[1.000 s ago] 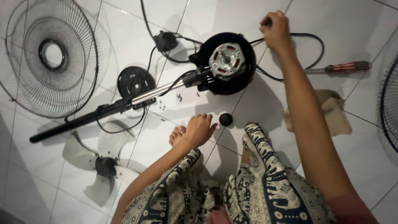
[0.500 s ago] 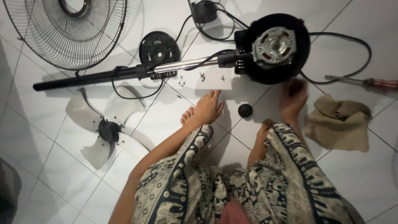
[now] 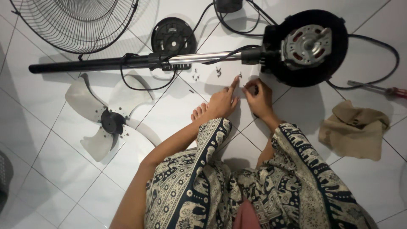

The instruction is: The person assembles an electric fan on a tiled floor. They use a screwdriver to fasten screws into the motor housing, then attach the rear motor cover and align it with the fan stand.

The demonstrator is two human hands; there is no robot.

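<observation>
Two hands | left hand (image 3: 223,101) open, forefinger extended | right hand (image 3: 259,96) pinching, contents unclear | one motor (image 3: 306,44) | three screw clusters (image 3: 218,72)

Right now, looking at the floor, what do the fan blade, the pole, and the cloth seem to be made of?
The fan blade looks like translucent plastic: the pale wings let the tiles show faintly, around a dark hub. The pole seems to be metal, with a shiny chrome section and a matte black section that may be painted or plastic-sleeved. The cloth looks like coarse tan fabric, soft and crumpled in folds.
</observation>
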